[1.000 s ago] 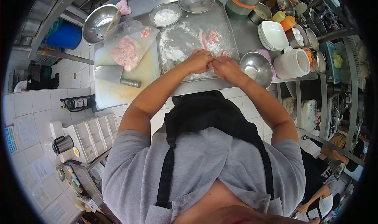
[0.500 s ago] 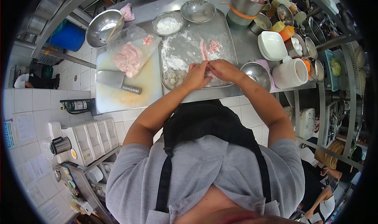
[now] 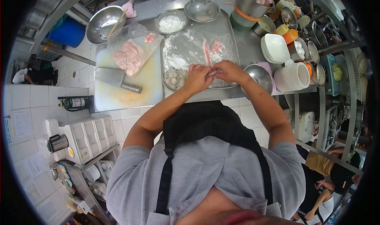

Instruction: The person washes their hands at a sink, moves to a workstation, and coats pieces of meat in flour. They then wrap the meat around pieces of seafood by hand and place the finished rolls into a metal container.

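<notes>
across the near part of the metal tray (image 3: 229, 47), seen from the head camera, both hands meet over its front edge. the left hand (image 3: 198, 77) has its fingertips closed on one side of a small pale piece (image 3: 214, 72), and the right hand (image 3: 230, 71) seems to pinch the other side; the fingers hide most of it, so its exact shape i can't tell.

just beyond them a long pink-and-white strip (image 3: 206, 51) lies on the tray, its near end reaching toward the fingers, with a little heap of pink bits (image 3: 217, 47) beside it. as far as the work goes, i'd judge it partly done: pale, powdery lumps (image 3: 175, 77) sit together in the tray's near left corner, apparently finished, while the piece in the fingers is midway. the strip and the pink bits look unworked, and so does the large pink mass (image 3: 128, 56) in the clear bag (image 3: 118, 38) to the left, which suggests plenty is left.

loose white powder is spread over the tray, and more of it fills a bowl (image 3: 171, 24) at the far edge. the cleaver (image 3: 111, 76) lies flat on the cutting board (image 3: 107, 99), touched by neither hand.
</notes>
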The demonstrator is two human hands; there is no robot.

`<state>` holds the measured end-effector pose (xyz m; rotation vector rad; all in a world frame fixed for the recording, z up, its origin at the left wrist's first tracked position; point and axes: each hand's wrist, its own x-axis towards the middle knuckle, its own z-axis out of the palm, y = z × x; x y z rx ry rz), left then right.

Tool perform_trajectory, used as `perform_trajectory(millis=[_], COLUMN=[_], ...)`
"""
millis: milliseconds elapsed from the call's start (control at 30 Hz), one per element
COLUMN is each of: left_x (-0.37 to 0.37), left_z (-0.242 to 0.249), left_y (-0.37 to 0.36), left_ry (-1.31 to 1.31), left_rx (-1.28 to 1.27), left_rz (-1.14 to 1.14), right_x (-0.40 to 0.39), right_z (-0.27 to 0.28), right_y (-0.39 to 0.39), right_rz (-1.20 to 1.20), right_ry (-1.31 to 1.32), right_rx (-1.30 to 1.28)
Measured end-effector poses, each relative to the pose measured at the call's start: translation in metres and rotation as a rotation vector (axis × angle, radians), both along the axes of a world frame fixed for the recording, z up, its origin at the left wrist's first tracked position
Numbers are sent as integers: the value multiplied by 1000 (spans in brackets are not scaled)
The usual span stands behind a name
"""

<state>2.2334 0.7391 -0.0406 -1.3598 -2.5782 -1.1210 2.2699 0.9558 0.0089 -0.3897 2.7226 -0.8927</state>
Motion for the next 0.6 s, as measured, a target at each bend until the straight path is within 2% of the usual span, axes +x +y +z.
perform_trajectory(millis=[100,233,300,333,367,433,467,567,600], left_x=[-1,-3,-2,-1,-2,-6,-7,-13,-12], left_z=[13,23,35,45,55,75,89,96,97], left_y=[-4,-11,-21,-30,-41,-69,-85,-143,-165], left_ry=[109,125,97,89,87,147,184,202,209], left_rx=[86,112,194,220,227,296,313,360,373], left_rz=[-49,-43,-14,16,40,193,313,631,718], right_x=[-5,-19,-31,-42,-56,-91,-110,-179,-202], right_z=[7,4,9,5,1,14,29,35,33], right_y=[-1,3,3,4,4,-9,-20,-51,-61], right_rz=[-32,23,-34,-12,11,-77,-50,10,30], right_ry=[-60,-60,-126,2,-2,123,134,235,295], right_rx=[-23,-34,30,40,48,-128,-63,-56,28])
